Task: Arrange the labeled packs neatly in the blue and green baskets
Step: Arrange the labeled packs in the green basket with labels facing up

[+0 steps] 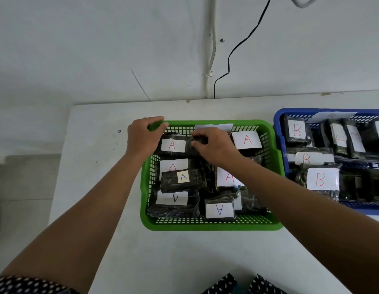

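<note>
Two baskets sit side by side on the surface [103,166], the nearer basket [205,225] under both hands. The left hand [142,139] lies on its far-left corner; the right hand [216,147] rests on a pack [180,146] inside. The second basket [278,132], right of the right hand, holds more packs.

white table [99,145] — green basket [211,225] at centre | blue basket [278,132] just right of it

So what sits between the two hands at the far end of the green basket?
In the head view, a dark pack with a red "A" label lies between them: the left hand grips the green basket rim, the right hand pinches the pack's end.
</note>
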`<state>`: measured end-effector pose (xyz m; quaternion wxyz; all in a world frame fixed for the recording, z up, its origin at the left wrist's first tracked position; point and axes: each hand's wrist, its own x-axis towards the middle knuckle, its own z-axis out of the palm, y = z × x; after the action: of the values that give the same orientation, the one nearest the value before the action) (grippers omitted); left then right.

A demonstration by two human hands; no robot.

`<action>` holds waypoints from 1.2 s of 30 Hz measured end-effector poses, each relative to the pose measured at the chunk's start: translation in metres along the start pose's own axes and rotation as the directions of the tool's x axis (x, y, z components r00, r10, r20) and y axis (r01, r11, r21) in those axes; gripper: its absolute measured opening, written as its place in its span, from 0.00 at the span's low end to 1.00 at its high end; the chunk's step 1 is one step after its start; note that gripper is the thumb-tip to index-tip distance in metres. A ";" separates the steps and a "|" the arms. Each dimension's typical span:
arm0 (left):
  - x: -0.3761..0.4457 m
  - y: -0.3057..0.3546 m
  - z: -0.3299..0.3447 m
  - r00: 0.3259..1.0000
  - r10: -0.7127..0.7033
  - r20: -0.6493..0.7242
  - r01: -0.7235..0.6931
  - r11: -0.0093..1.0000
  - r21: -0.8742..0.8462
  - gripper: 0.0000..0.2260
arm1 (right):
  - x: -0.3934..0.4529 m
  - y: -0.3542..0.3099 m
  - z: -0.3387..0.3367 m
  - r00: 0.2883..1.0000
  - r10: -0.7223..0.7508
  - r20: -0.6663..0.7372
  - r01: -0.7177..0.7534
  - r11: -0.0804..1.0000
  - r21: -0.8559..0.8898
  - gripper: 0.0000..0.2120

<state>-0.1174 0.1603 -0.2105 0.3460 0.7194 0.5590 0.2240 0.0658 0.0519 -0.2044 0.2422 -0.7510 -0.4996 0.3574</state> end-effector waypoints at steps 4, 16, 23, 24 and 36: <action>-0.006 0.003 0.004 0.997 0.071 -0.024 -0.069 0.995 0.070 0.15 | -0.002 0.002 -0.011 1.000 -0.010 -0.024 0.009 0.999 -0.037 0.15; -0.036 0.025 0.038 0.822 0.385 0.419 -0.503 0.835 0.221 0.23 | -0.017 0.043 -0.062 0.985 -0.149 0.084 0.171 0.826 -0.537 0.25; -0.032 0.019 0.021 0.815 0.344 0.466 -0.469 0.864 0.181 0.32 | -0.008 0.049 -0.051 0.959 -0.271 0.086 0.265 0.744 -0.613 0.25; -0.031 0.020 0.021 0.821 0.357 0.446 -0.470 0.865 0.174 0.31 | -0.007 0.048 -0.051 0.959 -0.270 0.091 0.267 0.740 -0.617 0.27; -0.023 0.032 0.007 0.864 0.403 0.301 -0.435 0.899 0.044 0.23 | -0.013 0.064 -0.063 0.968 -0.231 -0.092 0.203 0.947 -0.250 0.26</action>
<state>-0.0980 0.1317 -0.1897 0.3255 0.8663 0.3449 0.1568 0.1485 0.0149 -0.2075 0.2178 -0.7351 -0.6031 0.2202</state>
